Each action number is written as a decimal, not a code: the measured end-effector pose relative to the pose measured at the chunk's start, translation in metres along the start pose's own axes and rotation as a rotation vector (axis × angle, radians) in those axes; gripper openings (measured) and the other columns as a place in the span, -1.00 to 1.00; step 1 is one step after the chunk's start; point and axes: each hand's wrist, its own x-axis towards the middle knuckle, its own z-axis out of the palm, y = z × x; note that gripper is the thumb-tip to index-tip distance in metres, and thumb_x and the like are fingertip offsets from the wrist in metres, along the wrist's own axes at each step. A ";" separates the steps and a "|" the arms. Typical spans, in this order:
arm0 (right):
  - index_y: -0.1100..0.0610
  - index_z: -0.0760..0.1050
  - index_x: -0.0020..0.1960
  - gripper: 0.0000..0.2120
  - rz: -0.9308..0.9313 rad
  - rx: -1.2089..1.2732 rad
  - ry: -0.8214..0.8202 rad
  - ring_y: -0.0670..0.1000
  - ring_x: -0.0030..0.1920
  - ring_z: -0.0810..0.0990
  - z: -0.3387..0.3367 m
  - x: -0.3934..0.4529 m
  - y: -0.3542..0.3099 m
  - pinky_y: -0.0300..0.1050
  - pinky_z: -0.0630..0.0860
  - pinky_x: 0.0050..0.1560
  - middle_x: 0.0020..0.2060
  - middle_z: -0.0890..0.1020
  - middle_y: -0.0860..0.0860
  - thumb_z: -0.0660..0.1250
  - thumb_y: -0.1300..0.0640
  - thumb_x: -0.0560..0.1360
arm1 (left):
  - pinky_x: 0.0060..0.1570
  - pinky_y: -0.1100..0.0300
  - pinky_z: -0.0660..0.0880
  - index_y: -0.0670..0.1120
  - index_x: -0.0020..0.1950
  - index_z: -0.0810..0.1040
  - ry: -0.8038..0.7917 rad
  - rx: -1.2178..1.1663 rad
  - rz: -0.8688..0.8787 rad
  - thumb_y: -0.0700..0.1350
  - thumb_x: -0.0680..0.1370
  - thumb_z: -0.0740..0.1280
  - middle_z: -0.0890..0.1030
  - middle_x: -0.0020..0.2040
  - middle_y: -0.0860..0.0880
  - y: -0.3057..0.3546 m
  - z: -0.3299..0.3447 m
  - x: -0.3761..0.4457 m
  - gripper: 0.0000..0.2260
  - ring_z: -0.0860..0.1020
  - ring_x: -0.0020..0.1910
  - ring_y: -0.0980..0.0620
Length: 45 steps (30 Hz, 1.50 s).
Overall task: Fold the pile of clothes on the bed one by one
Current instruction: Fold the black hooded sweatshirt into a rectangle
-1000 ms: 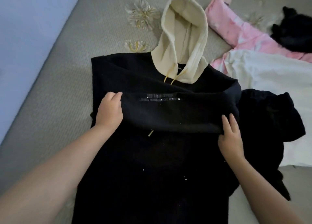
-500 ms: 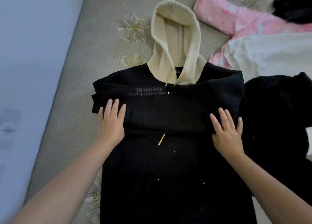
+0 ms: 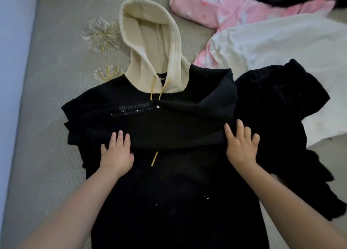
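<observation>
Hands, left (image 3: 118, 153) and right (image 3: 241, 145), fingers spread flat on soft black hoodie (image 3: 169, 173), cream hood (image 3: 150, 42).

A black hoodie (image 3: 169, 192) of thick, matt, fleecy cloth fills the lower centre, flecked with pale lint. Its cream hood (image 3: 150, 42) looks soft and brushed. The bed cover (image 3: 56, 79) on the left is grey woven cloth with a fine ribbed texture. At upper right lie a pink printed garment (image 3: 234, 14) and a smooth white cloth (image 3: 281, 46).
</observation>
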 end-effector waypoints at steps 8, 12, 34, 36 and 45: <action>0.25 0.47 0.22 -0.53 -0.180 0.421 0.435 0.20 0.28 0.38 -0.072 0.046 0.008 0.13 0.25 0.16 0.22 0.51 0.16 0.23 0.32 0.30 | 0.43 0.03 0.03 -0.16 0.44 0.23 0.354 -0.118 0.181 -0.05 0.57 0.15 0.20 0.47 -0.11 0.017 -0.022 0.008 -0.54 0.07 0.48 -0.03; 0.11 0.38 0.32 -0.54 -0.417 0.241 0.165 0.02 0.44 0.14 -0.105 0.111 0.002 0.19 -0.22 0.40 0.30 0.45 0.02 0.10 0.32 0.45 | 0.43 -0.08 -0.04 -0.10 0.50 -0.06 0.224 -0.161 0.039 0.08 0.59 0.06 -0.13 0.52 -0.13 0.030 -0.014 0.017 -0.43 -0.21 0.48 -0.08; 0.14 0.35 0.37 -0.48 -0.349 0.285 0.412 0.26 0.42 0.21 -0.012 0.078 -0.040 0.26 -0.11 0.34 0.39 0.30 0.23 0.09 -0.11 0.50 | 0.39 0.02 -0.32 -0.14 0.31 -0.46 0.137 -0.080 0.099 0.30 0.50 -0.03 -0.49 0.31 -0.03 0.044 0.023 0.037 -0.23 -0.48 0.31 0.08; 0.03 0.18 0.46 -0.45 -0.387 0.226 0.257 0.20 0.48 0.00 0.006 0.073 -0.043 0.20 -0.27 0.37 0.48 0.09 0.16 0.08 -0.17 0.54 | 0.40 0.06 -0.30 -0.13 0.39 -0.39 0.131 -0.110 0.157 0.24 0.53 0.05 -0.45 0.35 -0.01 0.037 0.018 0.037 -0.23 -0.44 0.34 0.10; 0.03 0.24 0.43 -0.32 -0.371 0.343 0.190 0.21 0.48 0.03 0.026 0.089 -0.045 0.09 -0.30 0.38 0.47 0.14 0.15 -0.14 -0.24 0.41 | 0.37 0.12 -0.14 -0.31 0.43 0.08 0.284 -0.049 0.349 -0.54 0.43 0.11 0.07 0.46 -0.26 -0.010 -0.001 0.029 -0.41 0.05 0.47 -0.22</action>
